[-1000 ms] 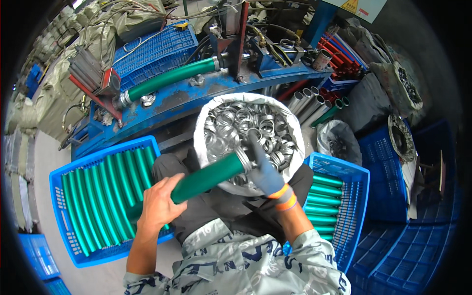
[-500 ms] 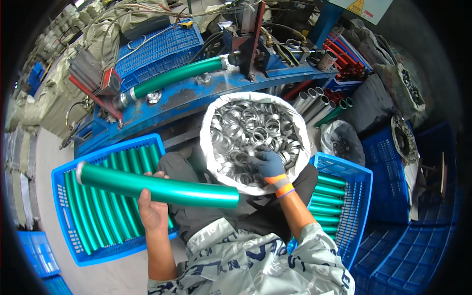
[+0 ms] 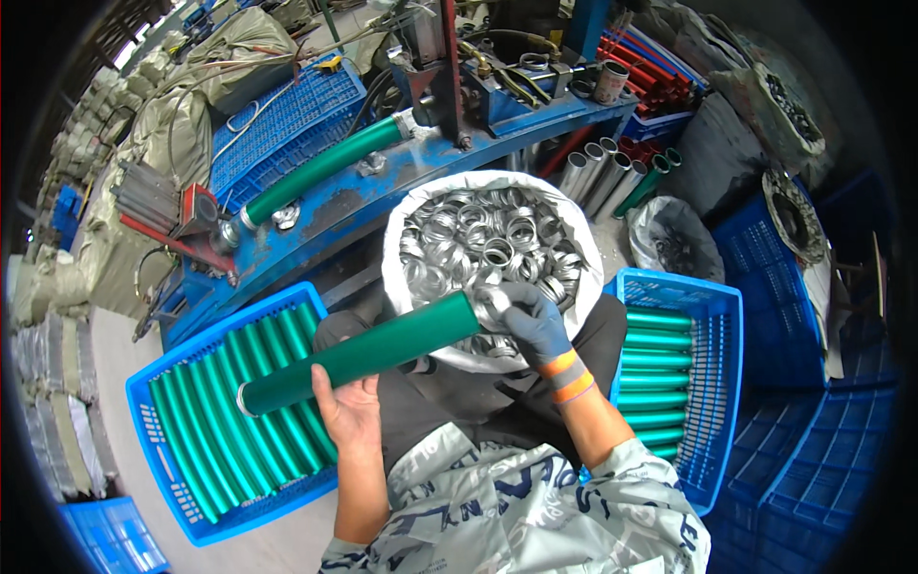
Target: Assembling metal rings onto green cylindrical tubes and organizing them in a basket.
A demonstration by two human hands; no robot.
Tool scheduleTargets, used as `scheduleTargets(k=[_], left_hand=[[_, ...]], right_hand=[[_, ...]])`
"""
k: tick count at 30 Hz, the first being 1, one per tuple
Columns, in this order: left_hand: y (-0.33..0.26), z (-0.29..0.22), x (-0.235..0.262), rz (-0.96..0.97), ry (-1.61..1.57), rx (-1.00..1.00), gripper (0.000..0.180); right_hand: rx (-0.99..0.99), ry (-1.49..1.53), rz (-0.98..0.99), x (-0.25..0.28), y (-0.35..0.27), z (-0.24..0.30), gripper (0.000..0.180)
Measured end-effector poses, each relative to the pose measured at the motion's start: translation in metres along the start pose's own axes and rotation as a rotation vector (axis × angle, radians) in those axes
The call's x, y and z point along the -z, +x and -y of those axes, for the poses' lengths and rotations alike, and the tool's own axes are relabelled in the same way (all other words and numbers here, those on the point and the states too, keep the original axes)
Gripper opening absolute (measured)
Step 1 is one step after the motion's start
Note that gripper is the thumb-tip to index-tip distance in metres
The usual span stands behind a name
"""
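Observation:
My bare left hand (image 3: 350, 413) grips a green tube (image 3: 363, 352) from below, holding it slanted across my lap. My right hand (image 3: 532, 323), in a grey glove with orange cuff bands, is closed on a silver metal ring (image 3: 493, 304) pressed against the tube's right end. Just behind them stands a white sack (image 3: 406, 239) filled with several silver rings. Another green tube (image 3: 320, 168) lies clamped in the blue machine (image 3: 382, 201) beyond the sack.
A blue crate (image 3: 153, 430) with several green tubes sits at my left, a second blue crate (image 3: 717, 383) of green tubes at my right. Silver, red and green tubes lean behind the sack. Stacked blue crates fill the lower right; grey sacks lie at the left.
The tube has swung from lying level over the left crate to a slant with its right end at the sack. My right hand has come out of the rings to that end.

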State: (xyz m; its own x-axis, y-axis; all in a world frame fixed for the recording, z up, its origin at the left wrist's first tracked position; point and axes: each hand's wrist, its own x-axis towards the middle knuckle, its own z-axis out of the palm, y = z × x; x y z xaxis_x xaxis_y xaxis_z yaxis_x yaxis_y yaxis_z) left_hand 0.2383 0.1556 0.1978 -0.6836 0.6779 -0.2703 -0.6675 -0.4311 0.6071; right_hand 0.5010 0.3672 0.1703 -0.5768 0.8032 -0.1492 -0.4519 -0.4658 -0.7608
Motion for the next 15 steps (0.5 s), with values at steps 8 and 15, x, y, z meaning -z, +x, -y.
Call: scheduleTargets(k=[8,15], left_hand=[[-0.002,-0.003,-0.010,0.049,0.107,-0.086,0.052],[-0.005,0.002,-0.007,0.049,0.159,-0.042,0.050]], right_hand=[[0.142,-0.455,0.192,-0.019,-0.006,0.044,0.116],[0.063,0.043,0.233,-0.010,-0.007,0.013,0.107]])
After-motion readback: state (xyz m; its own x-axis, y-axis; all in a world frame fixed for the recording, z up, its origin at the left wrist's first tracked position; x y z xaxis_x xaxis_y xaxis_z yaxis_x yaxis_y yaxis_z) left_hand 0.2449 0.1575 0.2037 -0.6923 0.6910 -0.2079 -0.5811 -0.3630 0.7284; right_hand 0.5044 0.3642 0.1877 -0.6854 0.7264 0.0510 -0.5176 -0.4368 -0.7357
